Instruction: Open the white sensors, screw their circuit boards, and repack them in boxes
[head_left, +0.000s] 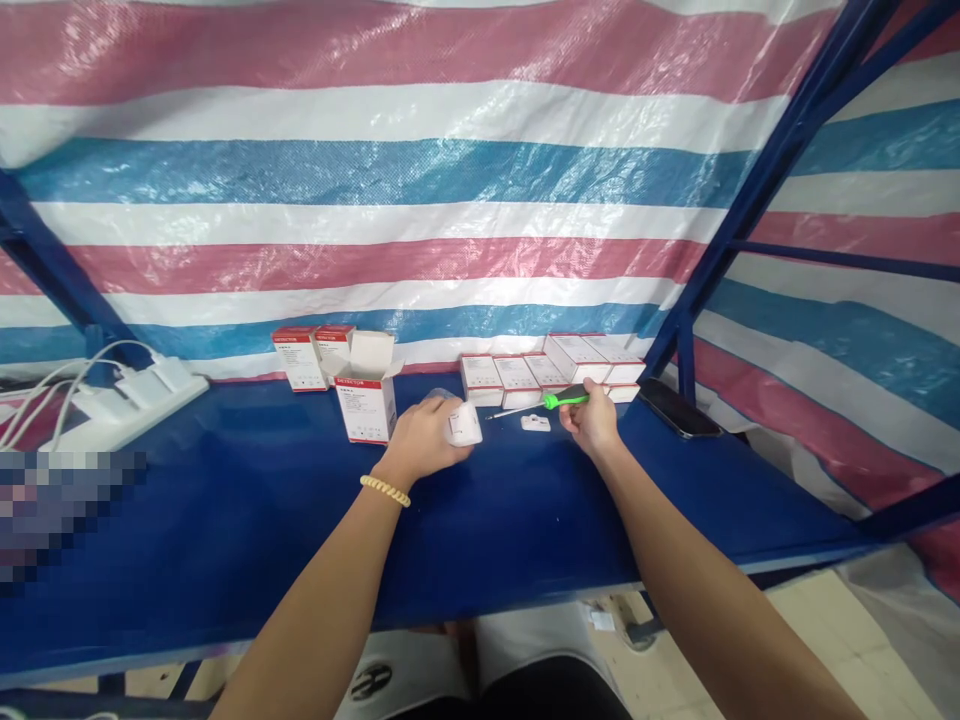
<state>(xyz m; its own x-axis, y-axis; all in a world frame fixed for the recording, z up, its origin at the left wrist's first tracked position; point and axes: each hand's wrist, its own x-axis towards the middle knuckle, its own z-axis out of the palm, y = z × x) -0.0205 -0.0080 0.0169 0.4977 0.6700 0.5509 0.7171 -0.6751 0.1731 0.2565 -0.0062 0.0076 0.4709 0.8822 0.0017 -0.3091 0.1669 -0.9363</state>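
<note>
My left hand [424, 440] is closed round a white plastic device [465, 426], whose end sticks out toward the right. Between the fingers of my right hand [595, 418] is a screwdriver with a green and black handle [566, 396]. Its metal shaft points left, and the tip is a short way from the device, apart from it. Below the shaft, a small white plastic piece [535, 423] lies on the blue table [510, 530]. Just left of my left hand stands an opened white and red detector box [366, 408] with its flaps up.
Two closed detector boxes [298, 360] stand behind the opened one. Several white boxes [517, 374] are lined up and partly stacked at the back right. A black phone [679, 408] lies farther right. At the left is a power strip [127, 415] with plugged-in chargers and cables.
</note>
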